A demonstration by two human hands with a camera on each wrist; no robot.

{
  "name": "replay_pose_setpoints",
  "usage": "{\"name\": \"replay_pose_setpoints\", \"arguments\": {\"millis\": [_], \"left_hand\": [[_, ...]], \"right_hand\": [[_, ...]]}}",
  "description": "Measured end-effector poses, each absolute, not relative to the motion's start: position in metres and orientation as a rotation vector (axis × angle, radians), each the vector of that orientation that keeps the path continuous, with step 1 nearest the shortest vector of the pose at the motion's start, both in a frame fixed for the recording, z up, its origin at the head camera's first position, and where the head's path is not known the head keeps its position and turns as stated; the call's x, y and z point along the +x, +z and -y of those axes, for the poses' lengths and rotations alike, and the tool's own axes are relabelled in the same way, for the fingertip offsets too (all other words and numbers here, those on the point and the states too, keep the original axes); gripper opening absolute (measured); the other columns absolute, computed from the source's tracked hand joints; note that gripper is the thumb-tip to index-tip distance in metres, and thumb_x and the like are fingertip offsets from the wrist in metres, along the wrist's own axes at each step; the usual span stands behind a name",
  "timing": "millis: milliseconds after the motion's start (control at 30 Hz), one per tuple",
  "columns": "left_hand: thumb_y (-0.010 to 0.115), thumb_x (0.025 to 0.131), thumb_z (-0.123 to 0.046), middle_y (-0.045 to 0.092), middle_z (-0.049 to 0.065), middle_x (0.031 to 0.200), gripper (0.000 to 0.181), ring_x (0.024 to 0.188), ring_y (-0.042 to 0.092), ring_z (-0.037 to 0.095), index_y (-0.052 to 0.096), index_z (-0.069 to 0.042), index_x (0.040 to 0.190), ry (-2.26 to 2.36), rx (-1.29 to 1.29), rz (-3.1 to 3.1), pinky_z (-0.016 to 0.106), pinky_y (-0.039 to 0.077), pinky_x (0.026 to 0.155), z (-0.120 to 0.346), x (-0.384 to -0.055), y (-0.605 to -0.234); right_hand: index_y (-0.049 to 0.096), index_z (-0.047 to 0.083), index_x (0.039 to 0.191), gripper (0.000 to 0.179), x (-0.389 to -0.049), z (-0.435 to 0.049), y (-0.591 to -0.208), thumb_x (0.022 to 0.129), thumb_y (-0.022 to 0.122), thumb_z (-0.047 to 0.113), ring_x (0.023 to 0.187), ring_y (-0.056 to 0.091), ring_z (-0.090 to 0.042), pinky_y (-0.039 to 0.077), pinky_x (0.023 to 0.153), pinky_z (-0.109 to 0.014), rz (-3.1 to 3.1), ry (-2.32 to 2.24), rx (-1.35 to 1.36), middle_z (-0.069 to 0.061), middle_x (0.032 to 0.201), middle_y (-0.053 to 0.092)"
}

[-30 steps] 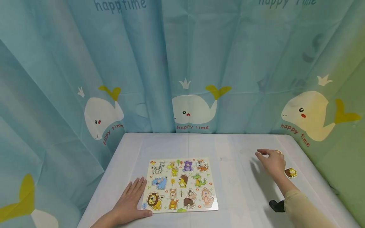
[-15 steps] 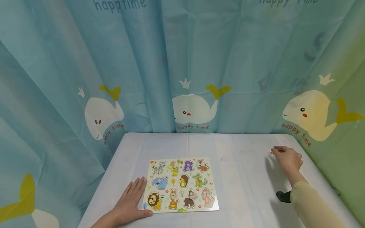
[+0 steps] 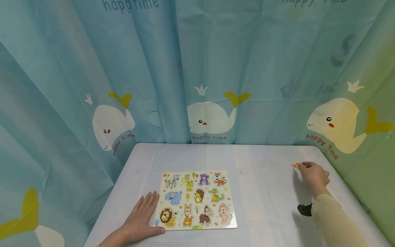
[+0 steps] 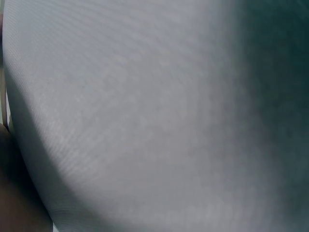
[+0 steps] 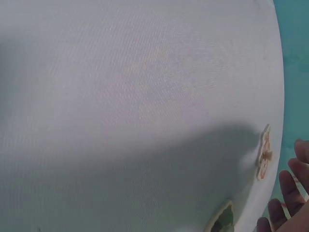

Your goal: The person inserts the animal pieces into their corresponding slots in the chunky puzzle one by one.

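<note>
My left hand (image 3: 140, 218) lies flat with fingers straight at the left edge of a puzzle board (image 3: 196, 218); the board shows several cartoon animals in rows. My right hand (image 3: 314, 176) is at the back right of the table, its fingertips beside an orange-and-white puzzle piece (image 3: 296, 166). In the right wrist view, that piece (image 5: 264, 154) has a small knob and the loosely bent fingers (image 5: 291, 191) appear apart from it. A dark green-centred piece (image 5: 222, 220) is partly cut off below it. The left wrist view is mostly blurred pale cloth.
The board and pieces lie on a white-covered table (image 3: 259, 192). A blue-green curtain (image 3: 160, 68) with printed whales hangs round its back and sides. A black object (image 3: 304, 210) sits by the right sleeve (image 3: 330, 216).
My right hand has moved right since one second ago, uncovering the orange-and-white piece and covering the yellow-brown one seen then. My left hand and the board have stayed put.
</note>
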State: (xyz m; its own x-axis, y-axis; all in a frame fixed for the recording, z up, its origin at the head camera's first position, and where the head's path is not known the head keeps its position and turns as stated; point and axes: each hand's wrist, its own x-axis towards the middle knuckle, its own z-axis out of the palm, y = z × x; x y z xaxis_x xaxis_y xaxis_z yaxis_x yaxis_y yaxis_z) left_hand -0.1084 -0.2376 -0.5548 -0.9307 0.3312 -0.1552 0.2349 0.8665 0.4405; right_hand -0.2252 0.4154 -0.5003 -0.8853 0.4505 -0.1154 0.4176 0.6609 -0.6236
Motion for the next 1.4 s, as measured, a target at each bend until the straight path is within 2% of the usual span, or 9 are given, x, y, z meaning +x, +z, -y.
{"name": "replay_pose_setpoints", "arguments": {"millis": [200,333,433,700,967,1267,1400], "left_hand": [[0.069,0.073,-0.08,0.015,0.013,0.17,0.128,0.157,0.005,0.034,0.021,-0.002,0.162,0.604,0.448,-2.836,0.039,-0.01,0.124,0.238,-0.106,-0.556],[0.069,0.073,-0.08,0.015,0.013,0.17,0.127,0.157,0.007,0.034,0.022,-0.002,0.162,0.597,0.454,-2.851,0.028,-0.016,0.12,0.238,-0.105,-0.557],[0.068,0.074,-0.081,0.014,0.012,0.17,0.127,0.157,0.007,0.034,0.022,-0.002,0.162,0.591,0.456,-2.852,0.024,-0.019,0.118,0.238,-0.105,-0.557],[0.067,0.074,-0.082,0.012,0.011,0.171,0.127,0.157,0.003,0.031,0.021,-0.004,0.163,0.578,0.444,-2.834,0.036,-0.011,0.123,0.237,-0.108,-0.558],[0.067,0.073,-0.082,0.014,0.011,0.171,0.128,0.157,0.004,0.032,0.022,-0.004,0.163,0.581,0.432,-2.838,0.025,-0.017,0.119,0.237,-0.107,-0.557],[0.068,0.073,-0.082,0.015,0.012,0.171,0.128,0.157,0.006,0.032,0.022,-0.003,0.162,0.587,0.446,-2.848,0.024,-0.018,0.118,0.237,-0.106,-0.556],[0.069,0.073,-0.08,0.015,0.012,0.17,0.127,0.157,0.006,0.034,0.022,-0.002,0.162,0.596,0.452,-2.846,0.037,-0.011,0.124,0.237,-0.106,-0.554]], "right_hand": [[0.055,-0.011,0.133,0.051,-0.231,-0.412,-0.505,0.104,0.05,0.031,0.12,0.033,-0.064,0.029,0.094,-0.071,2.857,0.945,-0.752,-0.04,0.134,0.049],[0.05,-0.012,0.137,0.053,-0.234,-0.41,-0.506,0.103,0.046,0.029,0.121,0.033,-0.065,0.03,0.095,-0.071,2.898,0.919,-0.754,-0.043,0.134,0.045],[0.046,-0.012,0.139,0.055,-0.235,-0.409,-0.506,0.102,0.044,0.028,0.121,0.032,-0.064,0.031,0.095,-0.07,2.942,0.906,-0.754,-0.044,0.131,0.043],[0.041,-0.014,0.139,0.055,-0.237,-0.411,-0.51,0.101,0.039,0.025,0.119,0.028,-0.063,0.032,0.093,-0.069,3.034,0.904,-0.71,-0.044,0.127,0.034],[0.041,-0.012,0.143,0.055,-0.242,-0.412,-0.515,0.092,0.037,0.01,0.122,0.026,-0.065,0.031,0.096,-0.071,3.047,0.901,-0.643,-0.045,0.135,0.032],[0.057,-0.013,0.13,0.043,-0.243,-0.412,-0.524,0.095,0.045,0.009,0.115,0.033,-0.058,0.035,0.088,-0.064,2.983,0.929,-0.572,-0.038,0.129,0.051],[0.059,-0.013,0.13,0.043,-0.241,-0.41,-0.527,0.098,0.05,0.015,0.116,0.035,-0.054,0.035,0.089,-0.061,2.951,0.965,-0.595,-0.035,0.13,0.056]]}}
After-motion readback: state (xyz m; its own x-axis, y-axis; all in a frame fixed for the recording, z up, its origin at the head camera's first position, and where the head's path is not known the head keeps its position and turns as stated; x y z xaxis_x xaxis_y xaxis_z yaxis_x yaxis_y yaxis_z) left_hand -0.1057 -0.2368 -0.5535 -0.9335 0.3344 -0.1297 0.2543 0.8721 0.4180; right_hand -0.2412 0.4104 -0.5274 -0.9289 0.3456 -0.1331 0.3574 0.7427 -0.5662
